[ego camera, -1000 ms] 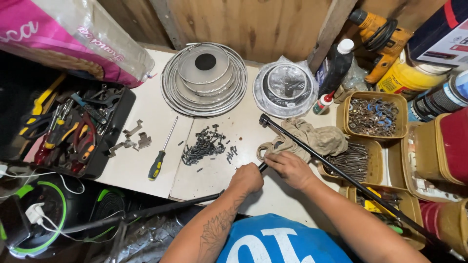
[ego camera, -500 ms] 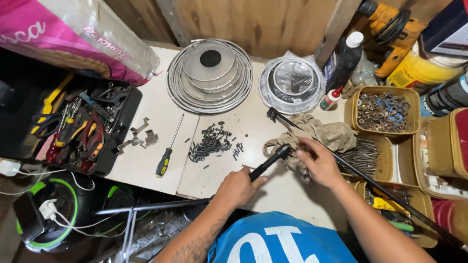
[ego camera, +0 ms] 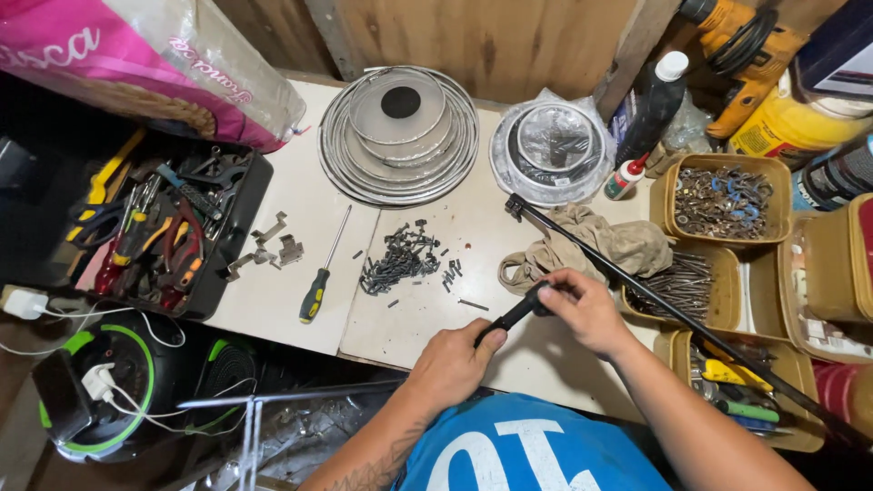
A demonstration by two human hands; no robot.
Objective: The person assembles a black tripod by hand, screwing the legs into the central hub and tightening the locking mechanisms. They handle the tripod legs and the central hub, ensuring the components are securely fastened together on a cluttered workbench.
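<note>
My left hand (ego camera: 452,362) grips the near end of a short black bar (ego camera: 515,315) over the white workbench (ego camera: 291,300). My right hand (ego camera: 587,309) pinches the bar's far end with its fingertips. A long black rod (ego camera: 637,284) runs diagonally from beside the beige rag (ego camera: 618,244) down to the lower right, passing under my right forearm. A pile of dark screws (ego camera: 400,259) lies just left of the hands. A yellow-and-black screwdriver (ego camera: 318,282) rests further left.
Stacked round metal lids (ego camera: 400,136) and a wrapped lid (ego camera: 550,150) sit at the back. Tan tubs of hardware (ego camera: 723,200) stand at right. A black tool tray (ego camera: 164,232) lies left, small metal brackets (ego camera: 268,245) beside it, a cord reel (ego camera: 118,382) below.
The camera view shifted slightly. My left hand slid up onto the short bar's near end, and my right hand moved closer to it on the far end. The long rod stayed put.
</note>
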